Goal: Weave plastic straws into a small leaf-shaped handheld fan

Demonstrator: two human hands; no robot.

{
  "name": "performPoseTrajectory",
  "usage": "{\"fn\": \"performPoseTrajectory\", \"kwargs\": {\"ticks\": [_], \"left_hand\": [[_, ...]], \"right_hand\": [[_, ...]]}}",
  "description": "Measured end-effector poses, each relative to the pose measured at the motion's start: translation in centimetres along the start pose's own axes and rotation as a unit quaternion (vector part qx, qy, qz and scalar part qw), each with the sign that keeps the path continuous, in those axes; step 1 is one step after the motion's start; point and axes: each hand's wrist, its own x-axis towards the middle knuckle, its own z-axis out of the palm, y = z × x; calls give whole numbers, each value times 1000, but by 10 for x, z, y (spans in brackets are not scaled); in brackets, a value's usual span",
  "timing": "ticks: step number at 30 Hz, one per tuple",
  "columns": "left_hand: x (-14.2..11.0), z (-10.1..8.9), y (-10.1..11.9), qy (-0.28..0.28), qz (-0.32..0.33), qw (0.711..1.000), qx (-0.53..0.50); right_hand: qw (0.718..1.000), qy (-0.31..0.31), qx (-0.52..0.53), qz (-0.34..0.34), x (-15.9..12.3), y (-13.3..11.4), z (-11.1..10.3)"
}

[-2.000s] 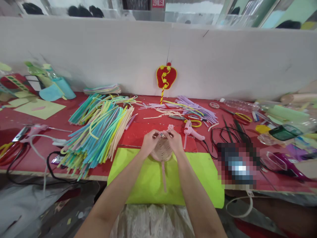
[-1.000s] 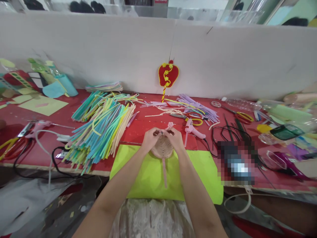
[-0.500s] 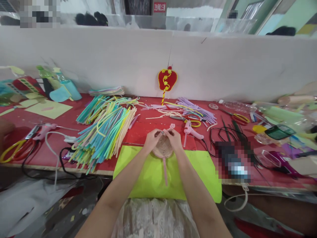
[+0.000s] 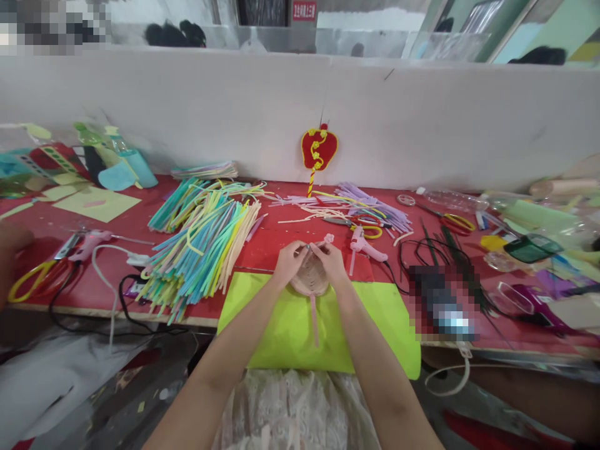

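My left hand (image 4: 287, 263) and my right hand (image 4: 331, 262) meet over a small beige woven fan (image 4: 309, 280) with a pink handle (image 4: 315, 320), held above a lime green sheet (image 4: 290, 325). Both hands pinch the fan's top edge, fingers closed, around a tiny piece too small to make out. A pink knot ornament (image 4: 328, 239) pokes up just beyond my right fingers.
A big pile of pastel strips (image 4: 201, 240) lies to the left. A pink glue gun (image 4: 364, 245), scissors (image 4: 370, 226), black cables (image 4: 422, 250) and purple strips (image 4: 370, 203) lie to the right. A red fan (image 4: 319, 149) hangs on the white partition. Another glue gun (image 4: 89, 244) sits far left.
My hands stay pinched on the fan's top edge with only slight finger movement. The view has shifted a little to the left, and a blurred hand shows at the far left edge.
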Motion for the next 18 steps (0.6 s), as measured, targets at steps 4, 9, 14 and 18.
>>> {"fn": "performPoseTrajectory", "kwargs": {"ticks": [4,9,14,18], "left_hand": [[0,1,-3,18,9,1000,20],[-1,2,-4,31,3,999,17],[-1,3,-2,32,-12,999,14],[-1,2,1,13,-16,1000,-14]], "right_hand": [[1000,-6,11,-3,0,3,1],[999,-16,32,16,-1,2,2],[999,3,35,12,0,0,2],[998,27,55,6,0,-1,3]]}}
